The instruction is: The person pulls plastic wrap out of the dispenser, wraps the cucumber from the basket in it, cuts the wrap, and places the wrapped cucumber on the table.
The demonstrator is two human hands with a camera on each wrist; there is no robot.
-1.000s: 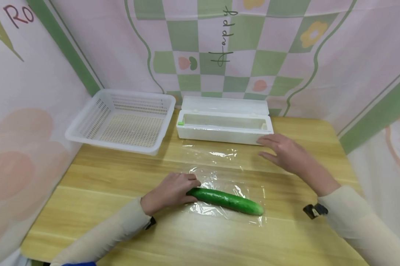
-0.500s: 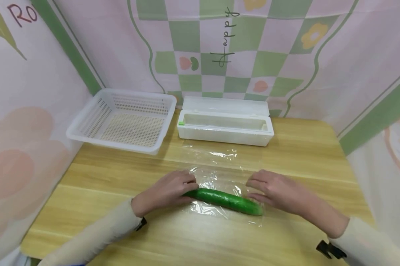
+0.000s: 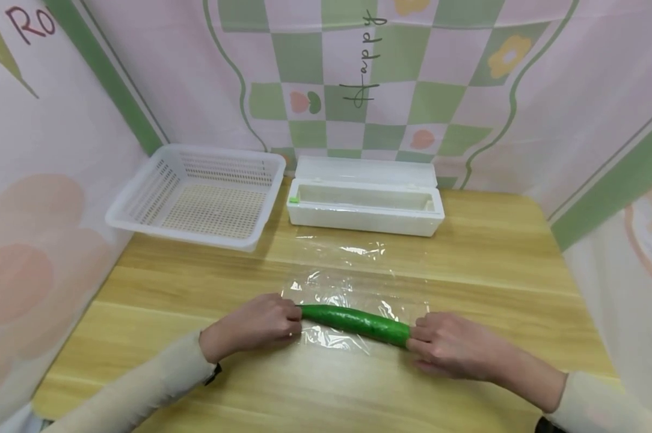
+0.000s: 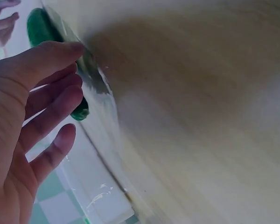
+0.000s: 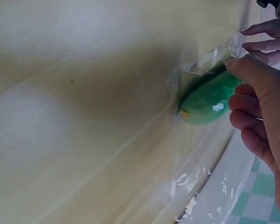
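Observation:
A green cucumber (image 3: 353, 322) lies on a sheet of clear plastic wrap (image 3: 331, 341), tilted slightly down to the right. My left hand (image 3: 254, 328) holds its left end with curled fingers. At the other end, my right hand (image 3: 453, 347) grips the cucumber, hiding its tip in the head view. In the right wrist view my thumb and fingers lie on either side of the cucumber (image 5: 207, 102), with wrap (image 5: 177, 86) along its edge. The left wrist view shows the cucumber (image 4: 41, 28) partly hidden behind my fingers.
Behind the cucumber stands a white wrap dispenser box (image 3: 366, 221) with its lid raised; the wrap stretches from its front. A white perforated basket (image 3: 196, 237) sits at the back left of the wooden table (image 3: 169, 288). A patterned curtain (image 3: 304, 60) closes off the back.
My right hand has come down from beside the dispenser to the cucumber's right end, its fingers curling over it. My left hand has shifted slightly left and down along the left end.

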